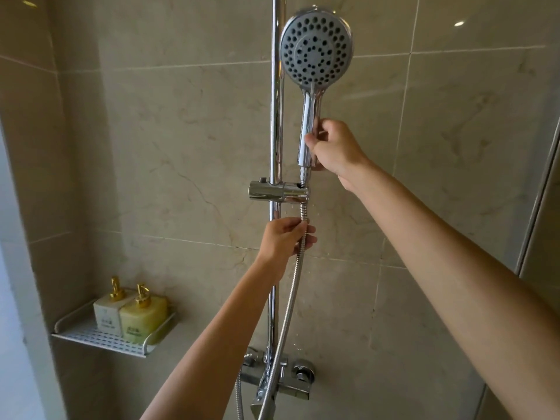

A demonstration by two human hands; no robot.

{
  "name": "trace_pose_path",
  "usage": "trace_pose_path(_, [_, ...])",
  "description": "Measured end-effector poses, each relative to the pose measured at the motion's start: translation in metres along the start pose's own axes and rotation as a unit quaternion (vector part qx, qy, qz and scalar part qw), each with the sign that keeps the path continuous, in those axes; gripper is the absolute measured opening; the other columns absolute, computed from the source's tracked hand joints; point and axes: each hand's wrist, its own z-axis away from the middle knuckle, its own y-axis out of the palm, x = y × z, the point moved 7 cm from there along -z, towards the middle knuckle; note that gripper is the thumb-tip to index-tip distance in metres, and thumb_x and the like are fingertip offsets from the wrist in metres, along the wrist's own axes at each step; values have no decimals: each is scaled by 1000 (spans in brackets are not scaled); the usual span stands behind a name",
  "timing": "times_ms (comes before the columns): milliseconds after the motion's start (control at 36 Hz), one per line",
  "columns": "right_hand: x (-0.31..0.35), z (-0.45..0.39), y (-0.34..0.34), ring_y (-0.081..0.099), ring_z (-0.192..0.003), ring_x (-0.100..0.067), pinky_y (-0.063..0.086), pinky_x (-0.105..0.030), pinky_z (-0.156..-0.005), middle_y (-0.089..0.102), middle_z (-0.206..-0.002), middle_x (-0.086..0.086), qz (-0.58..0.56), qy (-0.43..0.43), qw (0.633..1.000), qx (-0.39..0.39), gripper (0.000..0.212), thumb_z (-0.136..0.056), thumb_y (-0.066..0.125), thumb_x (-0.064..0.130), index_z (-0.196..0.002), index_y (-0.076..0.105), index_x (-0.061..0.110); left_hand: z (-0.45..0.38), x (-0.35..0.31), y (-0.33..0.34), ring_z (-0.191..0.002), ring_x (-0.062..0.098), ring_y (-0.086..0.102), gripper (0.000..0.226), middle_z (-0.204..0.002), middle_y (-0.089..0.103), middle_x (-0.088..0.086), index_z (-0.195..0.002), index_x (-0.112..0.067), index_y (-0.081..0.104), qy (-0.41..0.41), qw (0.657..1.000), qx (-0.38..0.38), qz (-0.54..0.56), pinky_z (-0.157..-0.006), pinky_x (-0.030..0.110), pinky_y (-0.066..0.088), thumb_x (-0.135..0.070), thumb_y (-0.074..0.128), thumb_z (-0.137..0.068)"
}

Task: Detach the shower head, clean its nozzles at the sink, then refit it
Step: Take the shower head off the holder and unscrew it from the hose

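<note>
A chrome shower head [316,48] with a grey nozzle face stands upright beside the vertical chrome rail [276,116]. My right hand [335,147] grips its handle just above the hose nut. The handle's lower end sits a little above the chrome bracket [278,190] on the rail, with the hose running through the bracket. Below the bracket my left hand [286,237] pinches the metal hose [291,298], which hangs down toward the mixer tap [278,374].
A white perforated shelf [100,339] on the left wall carries two pump bottles [142,316] with gold tops. Beige tiled walls surround the rail. A glass panel edge [542,189] runs down the right side.
</note>
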Motion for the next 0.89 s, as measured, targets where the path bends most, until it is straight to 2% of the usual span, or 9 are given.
trace_pose_path(83, [-3, 3, -4, 50, -81, -19, 50, -42, -81, 52, -88, -6, -1, 7, 1000, -7, 27, -99, 55, 18, -111, 55, -6, 0, 2, 4, -77, 23, 71, 12, -89, 72, 11, -100, -1, 67, -6, 1000, 7, 1, -81, 36, 60, -4, 55, -98])
trace_pose_path(167, [-8, 5, -11, 52, -84, -20, 53, -54, -93, 54, -92, -7, -6, 21, 1000, -13, 26, -99, 52, 18, -113, 56, -3, 1, 3, 8, -75, 23, 70, 14, -89, 71, 12, -104, 2, 67, -14, 1000, 14, 6, -82, 38, 59, -5, 56, -98])
trace_pose_path(306, [-23, 9, -22, 56, -82, -25, 54, -63, -89, 56, -92, -7, -16, 56, 998, -16, 23, -97, 53, 22, -107, 55, 1, 6, 5, 20, -77, 25, 70, 22, -92, 71, 15, -114, 10, 63, -23, 999, 37, -10, -81, 37, 61, -4, 56, -98])
trace_pose_path(472, [-39, 26, -24, 53, -79, -23, 55, -60, -87, 54, -89, -7, -20, 68, 997, -4, 24, -97, 53, 22, -107, 55, 0, 20, 24, 29, -84, 30, 69, 24, -97, 69, 20, -117, 11, 60, -41, 997, 59, -1, -85, 43, 59, -3, 56, -97])
trace_pose_path(611, [-54, 50, -16, 48, -74, -21, 53, -46, -75, 51, -84, -6, -40, 82, 996, 18, 21, -98, 53, 18, -101, 53, -2, 37, 43, 23, -84, 30, 71, 23, -100, 71, 23, -115, 10, 62, -54, 996, 71, -17, -83, 40, 62, -3, 58, -96])
trace_pose_path(695, [-64, 67, -9, 49, -71, -17, 57, -54, -80, 50, -80, -3, -58, 97, 993, 36, 15, -100, 53, 18, -99, 57, 3, 51, 56, 18, -85, 29, 72, 22, -103, 72, 25, -113, 8, 64, -68, 994, 80, -28, -81, 38, 62, -3, 60, -95])
trace_pose_path(806, [-77, 92, 5, 57, -77, -22, 56, -58, -87, 64, -97, -24, -76, 122, 988, 62, 12, -101, 54, 19, -96, 62, 11, 68, 74, 8, -88, 31, 72, 22, -108, 71, 26, -114, 7, 63, -81, 992, 74, -58, -85, 41, 61, -1, 59, -95])
trace_pose_path(834, [-81, 98, 8, 58, -79, -23, 56, -57, -86, 65, -103, -26, -82, 128, 986, 66, 13, -101, 54, 19, -98, 62, 9, 72, 79, 6, -91, 33, 72, 22, -108, 70, 26, -114, 7, 63, -84, 992, 72, -68, -87, 44, 60, -1, 60, -94])
trace_pose_path(889, [-89, 110, 14, 56, -76, -23, 56, -51, -79, 64, -96, -22, -100, 139, 983, 72, 15, -101, 56, 19, -99, 61, 6, 80, 88, 1, -95, 35, 72, 21, -107, 71, 25, -113, 8, 64, -89, 989, 72, -89, -91, 48, 58, -1, 60, -94])
